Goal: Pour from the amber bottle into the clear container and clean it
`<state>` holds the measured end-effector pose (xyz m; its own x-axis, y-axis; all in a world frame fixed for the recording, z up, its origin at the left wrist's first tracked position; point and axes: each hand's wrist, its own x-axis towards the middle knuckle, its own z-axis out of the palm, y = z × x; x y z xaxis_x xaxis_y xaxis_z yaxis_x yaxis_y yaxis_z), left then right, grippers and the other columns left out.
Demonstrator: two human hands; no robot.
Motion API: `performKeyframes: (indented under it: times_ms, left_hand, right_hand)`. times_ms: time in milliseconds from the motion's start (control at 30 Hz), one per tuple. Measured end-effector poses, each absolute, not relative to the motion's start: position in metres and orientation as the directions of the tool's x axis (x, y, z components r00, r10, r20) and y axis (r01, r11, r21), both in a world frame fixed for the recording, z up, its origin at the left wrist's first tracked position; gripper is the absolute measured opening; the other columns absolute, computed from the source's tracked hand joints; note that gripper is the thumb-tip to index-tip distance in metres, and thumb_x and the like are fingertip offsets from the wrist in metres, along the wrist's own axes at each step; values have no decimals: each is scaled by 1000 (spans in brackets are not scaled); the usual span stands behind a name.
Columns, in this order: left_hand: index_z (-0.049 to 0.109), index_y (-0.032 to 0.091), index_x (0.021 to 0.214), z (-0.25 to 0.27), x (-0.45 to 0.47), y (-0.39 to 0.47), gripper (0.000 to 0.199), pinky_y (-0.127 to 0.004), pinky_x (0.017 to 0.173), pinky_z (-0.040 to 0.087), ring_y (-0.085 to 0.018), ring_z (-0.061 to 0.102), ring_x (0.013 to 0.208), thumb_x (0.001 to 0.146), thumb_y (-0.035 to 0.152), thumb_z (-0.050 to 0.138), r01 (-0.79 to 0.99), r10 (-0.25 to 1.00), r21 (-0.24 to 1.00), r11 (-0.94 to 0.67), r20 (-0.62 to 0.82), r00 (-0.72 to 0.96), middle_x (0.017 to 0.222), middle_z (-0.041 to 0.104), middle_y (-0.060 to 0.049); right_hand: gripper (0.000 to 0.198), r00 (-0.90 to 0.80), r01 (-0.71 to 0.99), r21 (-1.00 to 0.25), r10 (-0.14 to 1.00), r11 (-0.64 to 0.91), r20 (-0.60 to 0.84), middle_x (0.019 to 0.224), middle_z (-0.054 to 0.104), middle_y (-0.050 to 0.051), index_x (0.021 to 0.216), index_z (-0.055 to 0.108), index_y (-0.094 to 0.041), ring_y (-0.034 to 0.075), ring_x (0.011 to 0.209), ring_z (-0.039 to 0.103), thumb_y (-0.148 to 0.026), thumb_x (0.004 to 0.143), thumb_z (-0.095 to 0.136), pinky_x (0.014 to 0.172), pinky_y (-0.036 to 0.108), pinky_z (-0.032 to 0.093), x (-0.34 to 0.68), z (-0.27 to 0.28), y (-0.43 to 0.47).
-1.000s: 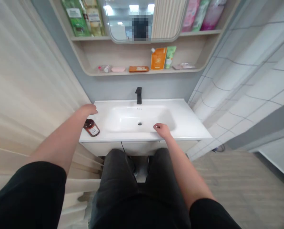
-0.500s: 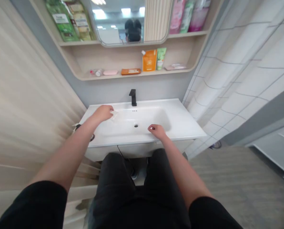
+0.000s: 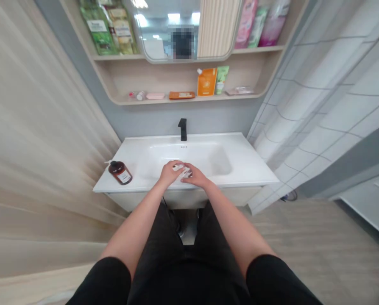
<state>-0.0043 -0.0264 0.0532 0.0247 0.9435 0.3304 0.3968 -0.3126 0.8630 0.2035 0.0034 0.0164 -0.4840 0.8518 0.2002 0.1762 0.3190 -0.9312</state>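
Over the front of the white sink basin (image 3: pixel 197 152), my left hand (image 3: pixel 169 173) and my right hand (image 3: pixel 196 176) meet. Between their fingers is a small white crumpled piece (image 3: pixel 185 171) with darker patches, perhaps a tissue or wrapper; its kind is not clear. Both hands are closed around it, the left from its left side and the right from its right side. Behind them rises a black faucet (image 3: pixel 183 129). On the counter's left end stands a brown pump bottle (image 3: pixel 120 172) with a white label, apart from both hands.
Above the sink hangs a shelf (image 3: pixel 138 101) with an orange pouch (image 3: pixel 207 81), a green tube (image 3: pixel 221 79), an orange flat pack (image 3: pixel 182 95) and a pink soap-like bar (image 3: pixel 155 96). A mirror (image 3: pixel 160 42) is set between tall bottles. A curtain (image 3: pixel 49 148) hangs at the left.
My left hand has moved right and toward me from the basin's left side, bringing the white piece along. My right hand has shifted left to meet it. The brown bottle now shows fully.
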Motion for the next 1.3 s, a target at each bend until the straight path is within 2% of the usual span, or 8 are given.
performKeyframes:
  times_ms: [133,300,500,633,800,900,967,1300]
  left_hand:
    - [83,22,128,23,-6,-27,57,-54,123,53,-38,74,134,86,61,86,54,962,962,-268,263,77,139,82,-16]
    - [84,23,125,12,-3,-20,57,-54,131,47,-37,70,140,85,62,89,100,964,965,-244,231,129,140,81,-14]
    - [88,22,123,21,-7,-22,56,-55,135,44,-40,64,153,84,62,93,22,955,968,-252,245,169,160,73,-16]
    - [86,20,120,19,-6,-24,60,-55,128,50,-38,72,139,78,61,98,-15,970,976,-217,217,112,147,79,-17]
    - [75,22,111,13,-3,-20,70,-49,115,55,-28,74,115,62,62,105,-42,976,975,-217,218,29,121,82,-10]
    - [75,22,117,13,-3,-20,71,-48,114,54,-28,74,114,63,59,105,-46,979,980,-194,196,52,119,82,-9]
    - [76,21,113,15,-3,-20,68,-49,114,55,-29,74,115,64,58,104,-61,980,981,-186,190,63,120,82,-10]
    - [78,19,117,12,-5,-19,70,-54,119,55,-34,75,125,64,56,106,-70,980,981,-179,184,75,126,83,-13]
  right_hand:
    - [83,-502,177,-943,850,281,159,143,74,10,149,60,-27,22,98,73,-30,72,90,95,41,63,214,13,7]
    - [77,-525,221,-926,837,306,152,125,73,5,139,55,-26,23,98,71,-28,67,82,94,39,60,217,5,11]
    - [77,-530,255,-898,828,359,181,123,74,4,135,56,-27,25,99,71,-41,69,93,93,40,59,211,3,11]
    - [72,-528,241,-897,826,370,199,121,75,5,130,59,-26,25,100,72,-42,69,94,94,41,59,210,6,8]
    - [73,-498,296,-892,852,342,162,110,76,1,129,60,-25,22,90,70,-39,66,95,89,39,58,208,10,6]
    - [73,-502,280,-897,848,343,168,107,76,0,128,61,-25,21,87,69,-36,65,95,86,37,57,208,12,5]
    - [70,-502,271,-897,846,350,179,107,75,-1,126,61,-26,21,87,68,-36,65,95,85,36,56,208,13,5]
    - [68,-528,250,-900,829,357,182,110,74,0,126,60,-26,23,95,70,-35,67,92,90,37,56,209,16,2]
